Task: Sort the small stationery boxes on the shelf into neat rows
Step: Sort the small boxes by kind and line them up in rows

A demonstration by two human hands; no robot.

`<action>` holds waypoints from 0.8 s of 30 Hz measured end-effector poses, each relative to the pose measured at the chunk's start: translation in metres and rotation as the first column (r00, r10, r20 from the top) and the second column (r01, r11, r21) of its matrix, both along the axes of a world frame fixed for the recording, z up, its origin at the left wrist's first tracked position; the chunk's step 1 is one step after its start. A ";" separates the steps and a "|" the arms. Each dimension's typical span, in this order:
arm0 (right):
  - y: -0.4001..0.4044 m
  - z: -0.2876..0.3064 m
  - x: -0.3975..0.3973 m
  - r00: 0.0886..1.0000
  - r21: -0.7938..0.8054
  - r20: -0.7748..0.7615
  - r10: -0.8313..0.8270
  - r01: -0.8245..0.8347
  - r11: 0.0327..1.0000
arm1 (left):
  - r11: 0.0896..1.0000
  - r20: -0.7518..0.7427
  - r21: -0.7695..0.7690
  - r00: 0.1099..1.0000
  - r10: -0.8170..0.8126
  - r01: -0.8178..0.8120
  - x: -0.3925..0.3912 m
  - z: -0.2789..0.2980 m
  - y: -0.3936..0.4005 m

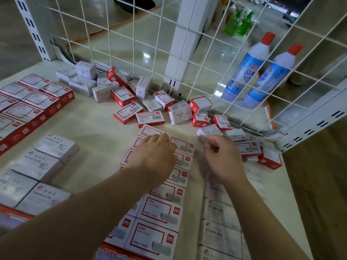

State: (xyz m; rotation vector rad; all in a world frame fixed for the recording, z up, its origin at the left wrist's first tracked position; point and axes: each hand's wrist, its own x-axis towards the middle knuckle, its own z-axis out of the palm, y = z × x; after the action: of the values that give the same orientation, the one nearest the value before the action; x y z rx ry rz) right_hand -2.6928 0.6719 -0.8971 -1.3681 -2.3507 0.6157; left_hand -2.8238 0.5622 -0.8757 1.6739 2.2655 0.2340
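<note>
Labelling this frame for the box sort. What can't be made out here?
- Head view: the left hand covers the red-framed boxes beneath it, so their alignment there is hidden.
- Right hand is motion-blurred; whether its curled fingers hold a box is unclear.
- Small print on the loose pile by the wire mesh is too small to read.
- The paper clip boxes and staples boxes run off the frame edges.

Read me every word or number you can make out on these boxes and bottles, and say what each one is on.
"PAPER CLIPS": white boxes at left.
"STAPLES": white box in the loose pile, and white row at lower right.
"deli": red-and-white boxes in the centre rows.
Blue bottles: label characters too blurred.
Barcodes and small print: unreadable.
</note>
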 end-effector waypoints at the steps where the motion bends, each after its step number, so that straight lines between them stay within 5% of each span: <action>1: 0.004 0.001 0.004 0.999 0.011 -0.014 -0.034 0.034 0.999 | 1.000 -0.009 0.008 1.000 -0.024 0.024 0.003 0.000 0.002; 24: 0.036 -0.001 -0.004 0.993 -0.075 0.057 -0.101 0.105 0.992 | 0.998 -0.037 -0.017 0.998 -0.054 0.053 0.016 -0.004 0.023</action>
State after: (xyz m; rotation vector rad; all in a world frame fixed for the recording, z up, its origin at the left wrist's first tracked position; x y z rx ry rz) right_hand -2.6964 0.7079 -0.8983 -1.5476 -2.3009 0.6550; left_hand -2.8078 0.5848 -0.8796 1.7418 2.2399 0.1727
